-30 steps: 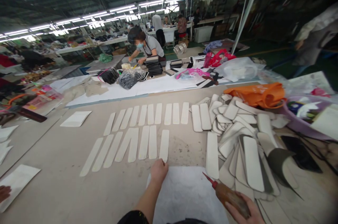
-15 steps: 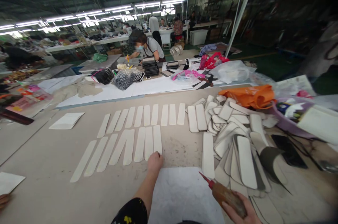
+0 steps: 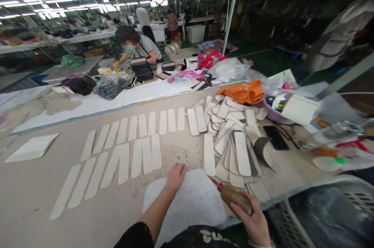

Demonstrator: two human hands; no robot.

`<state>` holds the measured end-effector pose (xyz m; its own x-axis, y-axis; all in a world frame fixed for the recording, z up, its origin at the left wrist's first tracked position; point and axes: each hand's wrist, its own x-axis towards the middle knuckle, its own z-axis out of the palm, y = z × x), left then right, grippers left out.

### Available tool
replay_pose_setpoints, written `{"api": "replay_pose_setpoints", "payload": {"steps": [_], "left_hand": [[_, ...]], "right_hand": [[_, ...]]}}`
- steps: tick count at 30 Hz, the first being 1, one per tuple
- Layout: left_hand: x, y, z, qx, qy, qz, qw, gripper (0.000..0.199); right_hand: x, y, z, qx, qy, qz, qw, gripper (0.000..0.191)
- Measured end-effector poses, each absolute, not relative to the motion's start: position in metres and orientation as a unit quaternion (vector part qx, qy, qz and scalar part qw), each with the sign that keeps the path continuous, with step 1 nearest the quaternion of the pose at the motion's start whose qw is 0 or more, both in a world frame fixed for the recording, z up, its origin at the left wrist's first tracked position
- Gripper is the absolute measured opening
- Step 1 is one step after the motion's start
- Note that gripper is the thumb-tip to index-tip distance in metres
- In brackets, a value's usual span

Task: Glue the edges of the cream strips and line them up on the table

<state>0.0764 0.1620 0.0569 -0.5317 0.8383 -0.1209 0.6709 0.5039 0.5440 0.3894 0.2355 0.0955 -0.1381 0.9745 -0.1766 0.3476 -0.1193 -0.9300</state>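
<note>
My left hand (image 3: pixel 176 176) hovers over the top edge of a white sheet (image 3: pixel 187 205), its fingers curled together with nothing visible in them. In my right hand (image 3: pixel 254 217) is a brown glue bottle (image 3: pixel 236 198) with a red pointed nozzle, tilted up and to the left. The nozzle tip is just below an off-white strip (image 3: pixel 209 154) that lies by itself. Two rows of similar strips are laid out on the left, among them the near-row end strip (image 3: pixel 156 151). A loose heap of rounded strips (image 3: pixel 242 152) lies to the right.
Beyond the heap are an orange bag (image 3: pixel 244 91), a purple basin (image 3: pixel 270 112) and a black phone (image 3: pixel 276 137). A folded white piece (image 3: pixel 32 147) lies far left. At lower right is a plastic crate (image 3: pixel 295 220). A co-worker (image 3: pixel 146 47) bends over the opposite table.
My left hand has come off the end of the near-row strip and moved right, toward the sheet. The view has swung right; the bottle remains in my right hand.
</note>
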Motion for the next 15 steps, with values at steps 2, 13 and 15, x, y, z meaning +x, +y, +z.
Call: {"api": "replay_pose_setpoints", "payload": {"steps": [2,13,15], "left_hand": [[0.106,0.185,0.059,0.477,0.82,0.226,0.219,0.021],[0.174,0.261,0.053,0.522,0.81,0.036,0.264,0.025],[0.175,0.265,0.054,0.514,0.816,0.023,0.263,0.025]], "right_hand": [[0.396,0.234,0.1,-0.584,-0.571,0.473,0.331,0.06],[0.457,0.226,0.1,-0.619,-0.57,0.435,0.32,0.063],[0.465,0.226,0.097,-0.622,-0.566,0.433,0.324,0.062]]}}
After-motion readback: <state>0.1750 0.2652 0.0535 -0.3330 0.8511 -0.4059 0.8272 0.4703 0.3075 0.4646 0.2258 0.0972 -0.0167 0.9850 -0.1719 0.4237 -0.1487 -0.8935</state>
